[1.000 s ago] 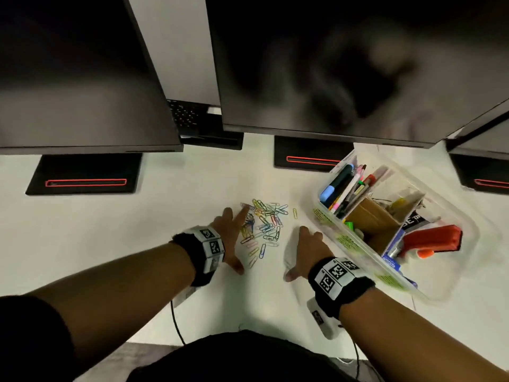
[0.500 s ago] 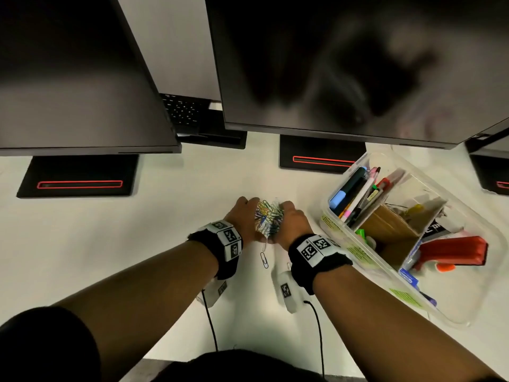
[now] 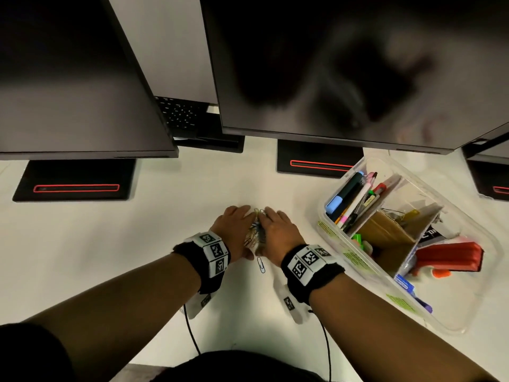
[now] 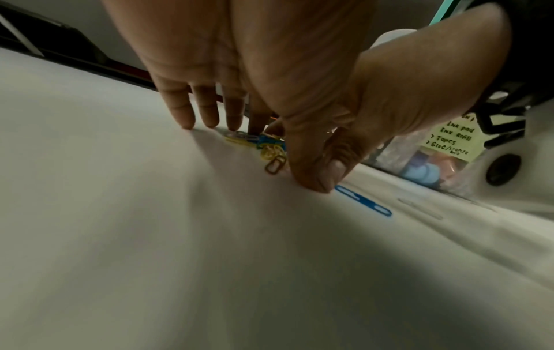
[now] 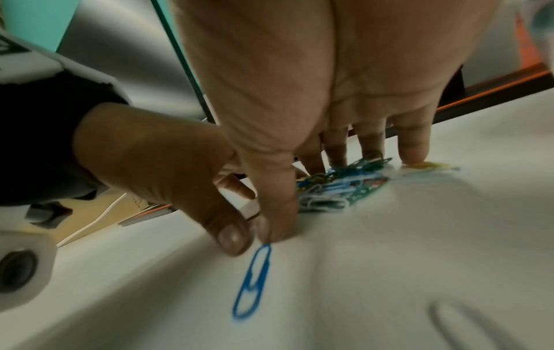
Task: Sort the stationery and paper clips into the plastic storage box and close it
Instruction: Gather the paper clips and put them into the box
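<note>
The fingers [image 4: 186,111] of the left hand [image 3: 234,227] are straight and point down, tips on the white desk [image 3: 137,244], thumb tip pressed to the surface too. The right hand [image 3: 278,232] mirrors it, fingers straight with tips on the desk. Both hands stand on edge facing each other, thumbs near together at the near side, and the heap of paper clips [image 3: 256,230] is squeezed between the two palms; neither hand curls round it.

One blue paper clip [image 3: 261,264] lies apart from the heap, just on the person's side of the thumbs, flat on the desk, its long axis running roughly from the person toward the hands. In the right wrist view a pale clip [image 5: 467,324] lies blurred in the foreground, and a yellow clip [image 5: 431,165] rests beside the little finger's tip.

To the right of the hands stands the clear plastic storage box [image 3: 468,312], open, its long axis running diagonally from far-left to near-right. Cardboard dividers [image 3: 385,230] split it; pens and markers [image 3: 352,199] lie along the far-left compartment, a red stapler [image 3: 451,256] lies further right. A yellow label [image 4: 452,139] on its wall is handwritten.

The desk is plain white and smooth. Its near edge runs just in front of the person's body. Dark monitors [image 3: 330,73] overhang the far side, their black bases [image 3: 74,180] on the desk behind the hands. Bare desk stretches left of the hands.
</note>
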Demonstrator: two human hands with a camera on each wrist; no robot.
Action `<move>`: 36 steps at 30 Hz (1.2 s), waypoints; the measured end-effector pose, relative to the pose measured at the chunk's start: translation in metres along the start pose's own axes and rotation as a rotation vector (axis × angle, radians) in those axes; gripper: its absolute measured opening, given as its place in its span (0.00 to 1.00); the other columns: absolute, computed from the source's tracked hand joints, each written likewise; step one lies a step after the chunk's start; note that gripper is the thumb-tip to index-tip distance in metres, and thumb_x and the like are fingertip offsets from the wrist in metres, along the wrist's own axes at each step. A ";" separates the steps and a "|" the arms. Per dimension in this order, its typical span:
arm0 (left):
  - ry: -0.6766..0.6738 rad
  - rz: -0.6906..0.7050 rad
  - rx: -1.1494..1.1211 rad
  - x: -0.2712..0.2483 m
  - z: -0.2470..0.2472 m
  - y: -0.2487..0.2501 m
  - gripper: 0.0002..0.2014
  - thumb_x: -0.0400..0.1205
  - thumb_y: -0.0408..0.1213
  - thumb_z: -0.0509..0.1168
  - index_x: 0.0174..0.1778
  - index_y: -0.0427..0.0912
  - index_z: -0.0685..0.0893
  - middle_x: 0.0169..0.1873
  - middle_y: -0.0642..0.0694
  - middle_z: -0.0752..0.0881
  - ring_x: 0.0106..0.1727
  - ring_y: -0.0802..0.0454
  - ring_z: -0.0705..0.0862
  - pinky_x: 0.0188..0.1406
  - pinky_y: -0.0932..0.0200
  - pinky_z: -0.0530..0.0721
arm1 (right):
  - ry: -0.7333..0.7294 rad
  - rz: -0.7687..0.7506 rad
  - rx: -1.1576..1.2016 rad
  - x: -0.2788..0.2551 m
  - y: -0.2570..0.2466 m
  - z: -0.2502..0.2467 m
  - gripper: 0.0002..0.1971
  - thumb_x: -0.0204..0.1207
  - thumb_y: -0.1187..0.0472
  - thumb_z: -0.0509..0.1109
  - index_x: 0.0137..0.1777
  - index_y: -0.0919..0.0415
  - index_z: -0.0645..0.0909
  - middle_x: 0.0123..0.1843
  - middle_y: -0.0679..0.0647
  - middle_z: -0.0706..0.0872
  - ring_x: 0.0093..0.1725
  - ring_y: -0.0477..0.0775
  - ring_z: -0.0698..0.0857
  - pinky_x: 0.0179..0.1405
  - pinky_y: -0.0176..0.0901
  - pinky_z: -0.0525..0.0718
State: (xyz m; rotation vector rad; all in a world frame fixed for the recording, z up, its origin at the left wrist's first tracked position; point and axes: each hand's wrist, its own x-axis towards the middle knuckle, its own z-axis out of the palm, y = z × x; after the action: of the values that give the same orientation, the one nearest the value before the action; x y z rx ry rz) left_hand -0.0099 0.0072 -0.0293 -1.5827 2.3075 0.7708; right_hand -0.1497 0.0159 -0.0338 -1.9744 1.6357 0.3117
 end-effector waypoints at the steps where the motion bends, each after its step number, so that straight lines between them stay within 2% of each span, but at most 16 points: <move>1: 0.020 -0.002 -0.044 -0.002 0.002 0.000 0.47 0.69 0.52 0.75 0.81 0.46 0.59 0.81 0.46 0.59 0.80 0.44 0.58 0.80 0.51 0.63 | 0.037 0.003 0.018 -0.003 0.002 0.004 0.43 0.68 0.53 0.76 0.81 0.56 0.59 0.82 0.55 0.61 0.78 0.63 0.62 0.76 0.52 0.69; 3: 0.059 -0.002 -0.133 -0.005 0.007 0.000 0.37 0.73 0.47 0.73 0.77 0.47 0.66 0.77 0.46 0.66 0.75 0.44 0.65 0.75 0.52 0.68 | 0.138 -0.001 0.090 -0.009 0.004 0.012 0.30 0.73 0.62 0.71 0.76 0.56 0.70 0.75 0.57 0.70 0.71 0.63 0.70 0.69 0.46 0.73; 5: 0.090 0.003 -0.183 -0.005 0.010 0.003 0.26 0.76 0.43 0.70 0.71 0.45 0.74 0.69 0.45 0.73 0.68 0.44 0.73 0.69 0.53 0.74 | 0.222 0.011 0.191 -0.012 0.004 0.017 0.21 0.73 0.69 0.64 0.67 0.60 0.80 0.63 0.61 0.77 0.62 0.63 0.76 0.62 0.44 0.76; 7: 0.096 -0.010 -0.207 -0.004 0.010 0.009 0.18 0.79 0.40 0.65 0.65 0.42 0.78 0.63 0.43 0.76 0.62 0.43 0.78 0.62 0.53 0.77 | 0.263 0.023 0.252 -0.012 0.004 0.020 0.18 0.72 0.73 0.62 0.60 0.64 0.84 0.53 0.64 0.79 0.54 0.64 0.80 0.54 0.45 0.80; 10: 0.081 -0.023 -0.180 -0.003 0.006 0.017 0.12 0.81 0.37 0.60 0.58 0.38 0.79 0.58 0.40 0.78 0.57 0.41 0.80 0.57 0.51 0.79 | 0.253 0.037 0.286 -0.013 0.003 0.016 0.16 0.73 0.73 0.61 0.56 0.66 0.85 0.51 0.65 0.81 0.51 0.64 0.82 0.49 0.45 0.79; 15: 0.022 -0.045 -0.131 0.000 -0.007 0.025 0.11 0.80 0.32 0.59 0.56 0.37 0.80 0.57 0.38 0.80 0.58 0.40 0.81 0.56 0.53 0.78 | 0.168 0.095 0.273 -0.023 -0.001 -0.003 0.14 0.74 0.68 0.66 0.60 0.64 0.82 0.58 0.64 0.84 0.59 0.62 0.82 0.52 0.40 0.76; 20: 0.107 0.010 -0.143 -0.012 -0.051 0.037 0.12 0.78 0.34 0.63 0.56 0.39 0.83 0.55 0.40 0.84 0.57 0.42 0.82 0.55 0.54 0.78 | 0.303 0.135 0.315 -0.044 -0.013 -0.049 0.11 0.75 0.67 0.64 0.55 0.64 0.84 0.53 0.61 0.88 0.55 0.60 0.85 0.46 0.41 0.76; 25: 0.229 0.081 -0.128 -0.035 -0.107 0.062 0.11 0.77 0.34 0.65 0.55 0.41 0.84 0.52 0.41 0.87 0.54 0.43 0.83 0.50 0.57 0.77 | 0.419 0.111 0.349 -0.079 -0.016 -0.105 0.11 0.76 0.67 0.64 0.54 0.64 0.85 0.53 0.59 0.88 0.54 0.58 0.84 0.54 0.42 0.78; 28: 0.299 0.137 -0.131 -0.038 -0.130 0.091 0.10 0.77 0.34 0.65 0.53 0.42 0.84 0.49 0.44 0.87 0.49 0.46 0.82 0.43 0.61 0.72 | 0.496 0.131 0.413 -0.103 -0.001 -0.131 0.10 0.75 0.68 0.66 0.51 0.63 0.86 0.50 0.59 0.88 0.51 0.57 0.84 0.53 0.44 0.81; 31: 0.348 0.195 -0.165 -0.027 -0.141 0.130 0.10 0.77 0.35 0.66 0.53 0.43 0.85 0.48 0.45 0.87 0.44 0.52 0.78 0.41 0.63 0.69 | 0.555 0.177 0.481 -0.123 0.030 -0.150 0.10 0.74 0.69 0.68 0.52 0.63 0.87 0.46 0.58 0.88 0.45 0.56 0.84 0.48 0.41 0.82; 34: 0.343 0.256 -0.194 -0.004 -0.139 0.170 0.10 0.76 0.35 0.68 0.53 0.42 0.86 0.50 0.44 0.87 0.51 0.46 0.83 0.43 0.64 0.69 | 0.570 0.276 0.509 -0.135 0.067 -0.160 0.09 0.74 0.67 0.69 0.51 0.61 0.87 0.41 0.53 0.83 0.40 0.51 0.80 0.42 0.35 0.74; 36: 0.327 0.274 -0.204 0.017 -0.133 0.195 0.12 0.75 0.36 0.70 0.54 0.42 0.86 0.53 0.43 0.87 0.55 0.44 0.84 0.48 0.62 0.74 | 0.592 0.342 0.520 -0.136 0.095 -0.164 0.08 0.73 0.68 0.70 0.50 0.62 0.87 0.40 0.56 0.85 0.40 0.55 0.82 0.42 0.38 0.77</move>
State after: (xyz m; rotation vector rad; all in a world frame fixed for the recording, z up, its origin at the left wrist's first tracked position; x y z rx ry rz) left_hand -0.1829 -0.0251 0.1297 -1.5944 2.8045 0.8895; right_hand -0.2999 0.0296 0.1444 -1.4514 2.1420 -0.5829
